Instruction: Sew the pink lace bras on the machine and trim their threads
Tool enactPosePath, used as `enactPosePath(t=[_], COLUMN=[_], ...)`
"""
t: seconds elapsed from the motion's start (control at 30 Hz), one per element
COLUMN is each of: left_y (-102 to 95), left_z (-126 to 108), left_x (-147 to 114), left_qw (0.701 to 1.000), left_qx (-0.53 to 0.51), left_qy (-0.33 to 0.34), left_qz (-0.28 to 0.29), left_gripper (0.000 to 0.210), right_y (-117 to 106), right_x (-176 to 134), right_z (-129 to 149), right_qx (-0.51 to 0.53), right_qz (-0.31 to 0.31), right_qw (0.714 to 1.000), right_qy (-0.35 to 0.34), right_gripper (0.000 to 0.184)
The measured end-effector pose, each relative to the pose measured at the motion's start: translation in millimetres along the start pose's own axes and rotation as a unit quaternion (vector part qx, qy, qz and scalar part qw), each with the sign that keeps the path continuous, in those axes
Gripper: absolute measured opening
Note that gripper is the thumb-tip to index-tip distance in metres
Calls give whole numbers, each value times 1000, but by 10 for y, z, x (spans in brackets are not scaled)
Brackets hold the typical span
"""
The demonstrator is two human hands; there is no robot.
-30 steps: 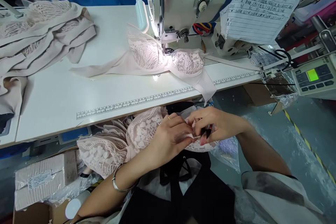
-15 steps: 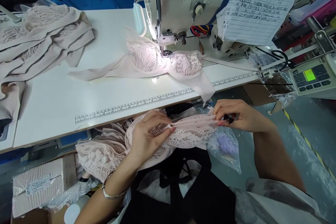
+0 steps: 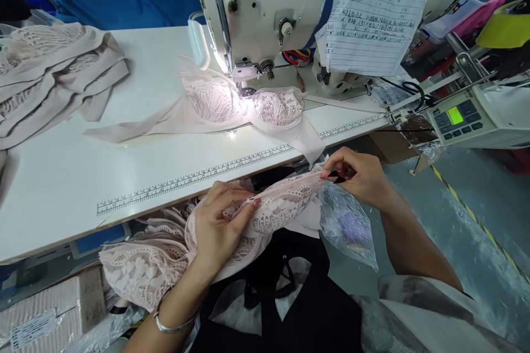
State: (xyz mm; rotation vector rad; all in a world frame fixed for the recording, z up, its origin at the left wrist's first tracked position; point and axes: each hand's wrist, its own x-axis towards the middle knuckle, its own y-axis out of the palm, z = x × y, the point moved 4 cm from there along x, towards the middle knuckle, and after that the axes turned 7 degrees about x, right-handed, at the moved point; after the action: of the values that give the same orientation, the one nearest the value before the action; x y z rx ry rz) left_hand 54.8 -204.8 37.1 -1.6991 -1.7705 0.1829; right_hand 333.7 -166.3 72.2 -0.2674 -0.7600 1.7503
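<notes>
Over my lap, a pale pink lace bra cup [image 3: 281, 207] is stretched between my two hands. My left hand [image 3: 221, 226] pinches its near-left edge between thumb and fingers. At the other end, my right hand [image 3: 358, 176] grips the cup's upper edge, with a small dark tool, perhaps thread snips, partly hidden in the palm. More lace cups [image 3: 144, 265] lie bunched under and beside my left forearm. On the table, a pink lace bra [image 3: 277, 107] lies under the needle of the sewing machine [image 3: 265, 11], neither hand touching it.
A ruler strip [image 3: 194, 179] runs along the front edge of the white table [image 3: 157, 162]. Folded pink fabric pieces [image 3: 62, 77] are piled at left. A handwritten sheet [image 3: 372, 16] hangs on the machine. A control box [image 3: 464, 121] stands at right; a plastic bag [image 3: 348, 226] hangs below my right hand.
The view has shifted, so the table appears lower and further left. The cup's right end is now raised and slants upward, its top edge drawn narrower. Both hands keep their hold.
</notes>
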Motion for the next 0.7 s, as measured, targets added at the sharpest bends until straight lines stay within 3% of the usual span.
enactPosePath(t=[0.17, 0.33, 0.43, 0.57, 0.67, 0.7], left_y=[25, 4, 17, 157, 271, 299], left_z=[21, -9, -116, -415, -569, -587], left_x=[8, 81, 206, 352, 416, 430], left_qw=[999, 993, 987, 958, 953, 955], left_qx=[-44, -115, -126, -133, -156, -161], left_qy=[0, 17, 13, 81, 112, 112], left_qz=[-1, 2, 94, 239, 235, 224], left_gripper=[8, 11, 8, 33, 5, 8], right_y=[-35, -220, -281, -112, 70, 103], right_x=[90, 157, 172, 214, 237, 239], right_z=[53, 141, 307, 592, 691, 678], right_qx=[14, 132, 176, 81, 24, 23], right_qz=[18, 67, 96, 131, 156, 158], right_qw=[1000, 989, 978, 984, 981, 981], right_qy=[-20, -13, -51, -89, -112, -110], right_gripper=[14, 18, 14, 9, 11, 12])
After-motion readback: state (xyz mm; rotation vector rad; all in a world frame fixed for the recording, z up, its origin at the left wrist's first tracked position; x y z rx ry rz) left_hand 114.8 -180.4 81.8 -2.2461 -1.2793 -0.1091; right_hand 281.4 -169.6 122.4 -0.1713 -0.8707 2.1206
